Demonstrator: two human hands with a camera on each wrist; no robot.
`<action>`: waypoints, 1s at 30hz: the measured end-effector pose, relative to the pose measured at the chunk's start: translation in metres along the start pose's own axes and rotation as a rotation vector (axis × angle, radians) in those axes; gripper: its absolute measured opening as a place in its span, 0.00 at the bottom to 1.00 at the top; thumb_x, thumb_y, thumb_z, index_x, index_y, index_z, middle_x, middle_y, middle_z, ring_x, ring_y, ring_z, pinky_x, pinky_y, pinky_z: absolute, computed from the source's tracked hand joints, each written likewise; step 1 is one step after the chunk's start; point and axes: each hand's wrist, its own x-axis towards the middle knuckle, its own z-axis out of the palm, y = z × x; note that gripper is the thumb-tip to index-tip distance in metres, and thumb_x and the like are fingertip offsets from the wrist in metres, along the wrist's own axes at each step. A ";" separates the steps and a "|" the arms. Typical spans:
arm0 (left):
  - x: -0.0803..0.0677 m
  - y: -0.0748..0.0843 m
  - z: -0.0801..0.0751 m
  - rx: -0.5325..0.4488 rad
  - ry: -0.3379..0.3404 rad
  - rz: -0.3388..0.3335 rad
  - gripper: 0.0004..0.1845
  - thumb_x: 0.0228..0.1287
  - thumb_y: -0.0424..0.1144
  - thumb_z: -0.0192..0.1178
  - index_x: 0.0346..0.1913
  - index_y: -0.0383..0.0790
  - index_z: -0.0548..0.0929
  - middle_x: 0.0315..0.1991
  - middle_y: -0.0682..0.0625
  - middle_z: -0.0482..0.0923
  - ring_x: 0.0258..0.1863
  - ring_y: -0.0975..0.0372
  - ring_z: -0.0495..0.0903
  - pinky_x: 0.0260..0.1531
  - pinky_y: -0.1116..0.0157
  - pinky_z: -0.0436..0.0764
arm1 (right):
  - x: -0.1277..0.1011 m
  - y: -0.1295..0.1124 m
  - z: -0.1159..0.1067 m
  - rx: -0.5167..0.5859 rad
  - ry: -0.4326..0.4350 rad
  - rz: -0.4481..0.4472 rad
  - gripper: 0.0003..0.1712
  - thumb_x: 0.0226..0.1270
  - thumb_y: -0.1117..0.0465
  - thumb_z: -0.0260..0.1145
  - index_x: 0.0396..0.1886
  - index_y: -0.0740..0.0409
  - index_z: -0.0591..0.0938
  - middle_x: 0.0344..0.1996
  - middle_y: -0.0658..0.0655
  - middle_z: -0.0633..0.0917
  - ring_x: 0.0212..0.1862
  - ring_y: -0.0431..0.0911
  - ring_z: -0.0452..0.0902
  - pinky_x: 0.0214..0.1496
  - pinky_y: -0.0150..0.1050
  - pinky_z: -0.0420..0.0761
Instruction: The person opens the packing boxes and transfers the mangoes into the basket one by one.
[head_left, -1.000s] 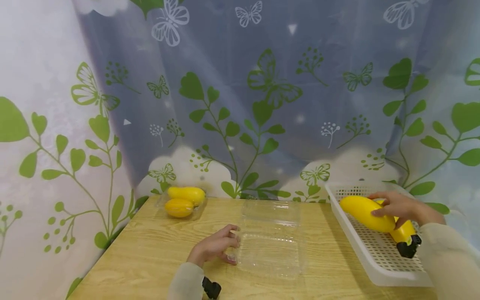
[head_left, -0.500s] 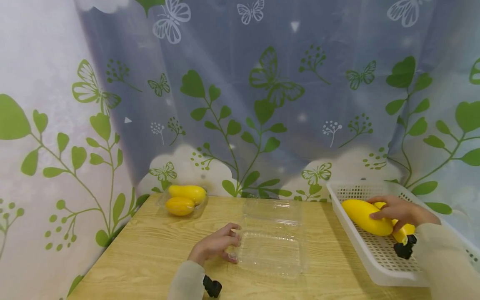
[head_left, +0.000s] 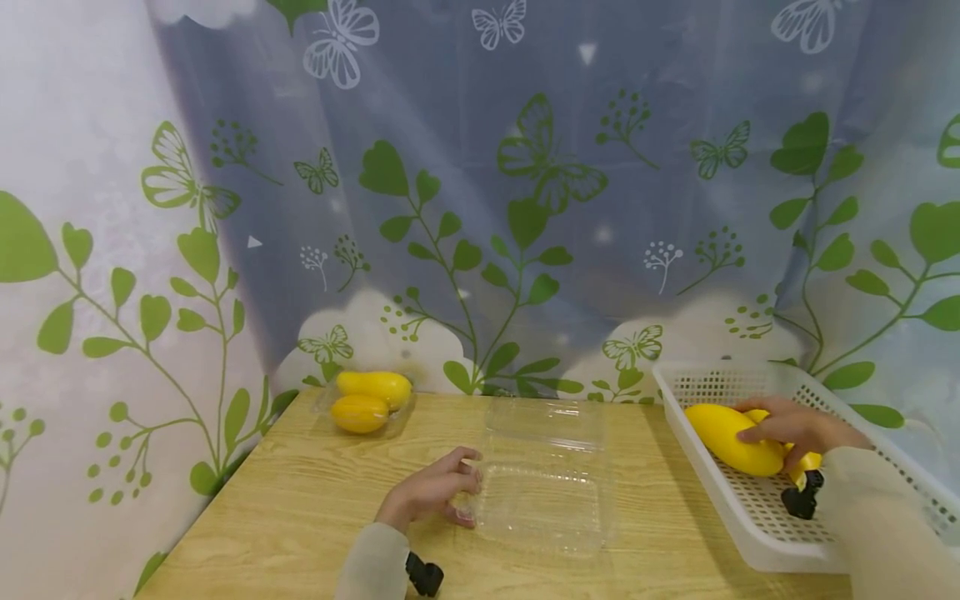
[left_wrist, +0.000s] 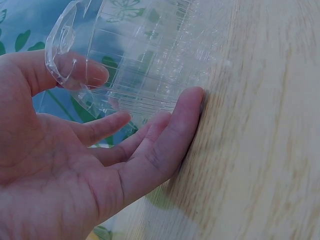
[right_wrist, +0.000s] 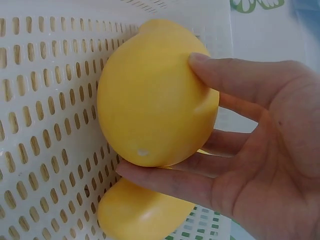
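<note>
A wooden surface (head_left: pixel 315 508) carries everything, backed by a curtain (head_left: pixel 480 208) printed with green leaves and butterflies. The white perforated basket (head_left: pixel 738 521) sits at the right end of the surface, well apart from the clear clamshell box (head_left: pixel 543 475), which lies open at the middle of the surface. At the far left corner, well away from the clamshell box, a small clear tray (head_left: pixel 327 403) holds two yellow fruits (head_left: pixel 371 398). Inside the basket, the right hand (head_left: pixel 795 425) curls its fingers and thumb round a yellow mango (head_left: pixel 727 437), which is close above the basket floor; a second mango (right_wrist: pixel 140 212) lies beneath it. The left hand (head_left: pixel 427 493) rests on the surface at the left edge of the clamshell box, its fingers loosely spread, with the thumb (left_wrist: pixel 75 75) pinching the box's rim against the fingertips.
</note>
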 end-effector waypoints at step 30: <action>-0.003 0.001 0.000 0.010 0.002 0.014 0.33 0.73 0.32 0.54 0.77 0.32 0.55 0.69 0.28 0.62 0.64 0.46 0.71 0.40 0.52 0.92 | 0.012 -0.004 0.005 -0.005 0.040 0.060 0.45 0.77 0.51 0.62 0.74 0.76 0.51 0.65 0.86 0.59 0.57 0.71 0.72 0.50 0.61 0.90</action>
